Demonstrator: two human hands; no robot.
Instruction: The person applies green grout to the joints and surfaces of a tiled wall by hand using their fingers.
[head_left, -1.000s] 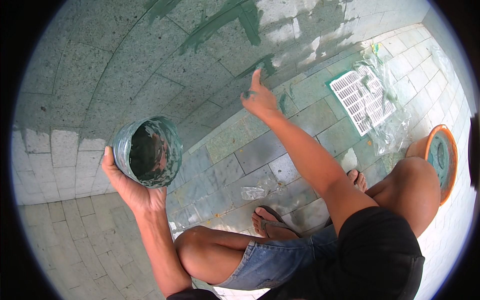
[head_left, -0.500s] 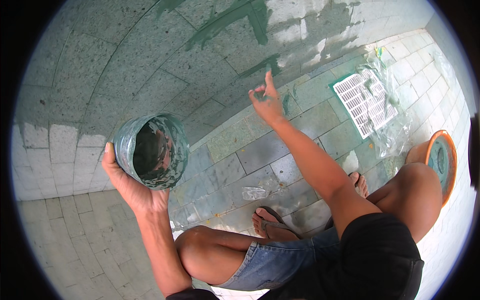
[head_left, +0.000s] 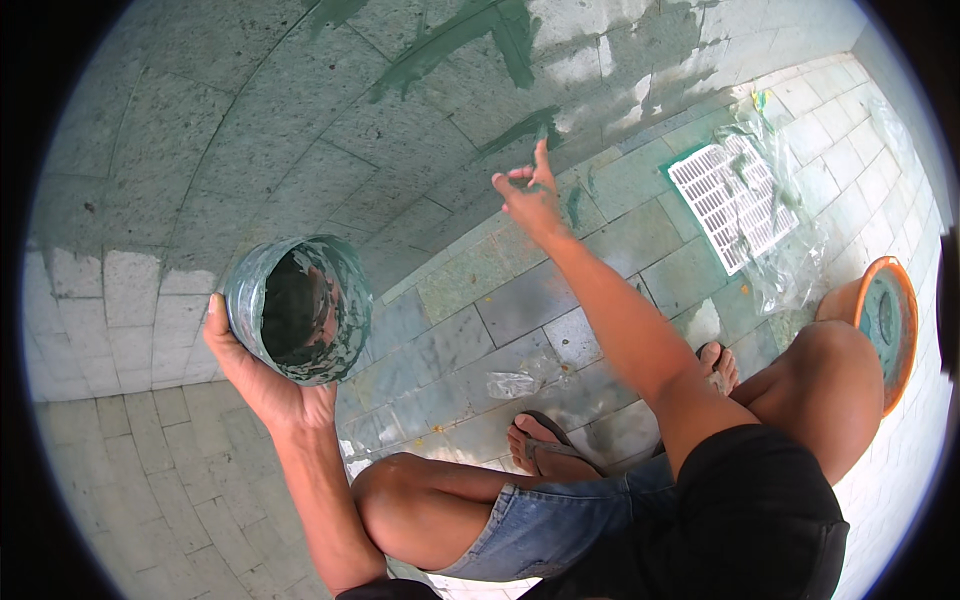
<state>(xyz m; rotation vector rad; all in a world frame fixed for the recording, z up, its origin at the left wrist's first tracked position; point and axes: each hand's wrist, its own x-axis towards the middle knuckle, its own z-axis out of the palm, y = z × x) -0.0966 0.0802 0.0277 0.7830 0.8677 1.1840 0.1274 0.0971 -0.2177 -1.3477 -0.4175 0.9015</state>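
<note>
My left hand (head_left: 268,375) is wrapped round the bottom and side of a clear plastic tub (head_left: 248,300). The tub is tilted with its mouth toward me, and dark green paste smears its inner wall. Against the stone-tiled wall (head_left: 390,150), my right hand (head_left: 533,208) holds nothing. One finger stretches up toward the fresh green paste (head_left: 520,130) on a tile joint, while the others are partly bent and apart. Whether the fingertip touches the wall is hard to tell. Green paste stains that hand. More of it forms an angled streak (head_left: 515,45) higher up.
On the tiled floor (head_left: 525,300) to the right lies a white slotted grate (head_left: 725,195) with crumpled clear plastic (head_left: 790,275) over it. An orange-rimmed bucket (head_left: 887,340) stands beside my right knee. A plastic scrap (head_left: 512,384) lies near my sandalled foot (head_left: 545,447).
My right hand has shifted slightly, its fingers spread a little differently by the same smeared joint. The tub in my left hand has moved a touch left and down.
</note>
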